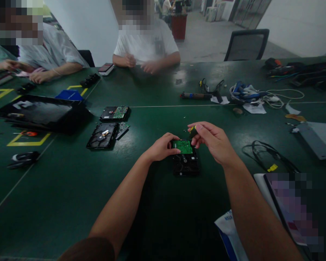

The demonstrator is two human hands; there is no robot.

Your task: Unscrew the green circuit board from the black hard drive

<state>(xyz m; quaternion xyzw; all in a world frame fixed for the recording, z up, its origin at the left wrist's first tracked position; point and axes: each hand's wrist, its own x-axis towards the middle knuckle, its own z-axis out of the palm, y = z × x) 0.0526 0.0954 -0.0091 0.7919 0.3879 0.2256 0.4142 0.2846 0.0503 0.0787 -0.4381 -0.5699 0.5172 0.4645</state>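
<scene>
Hard drive [186, 166], black slab, flat green board [183, 146], left hand [162, 148] curled round one edge, right hand [211, 140] pinching yellow-black tool [193, 132]

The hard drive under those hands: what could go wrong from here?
The yellow-and-black tool in the right hand could slip and scratch the green circuit board. The left hand, thumb at the board's edge, might get nicked. Tiny loose bits beyond the hard drive could be knocked away.

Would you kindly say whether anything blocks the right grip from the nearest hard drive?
Nothing visible does: the right grip, holding a small tool, is at the upper right of the hard drive; the left grip holds its left side.
</scene>
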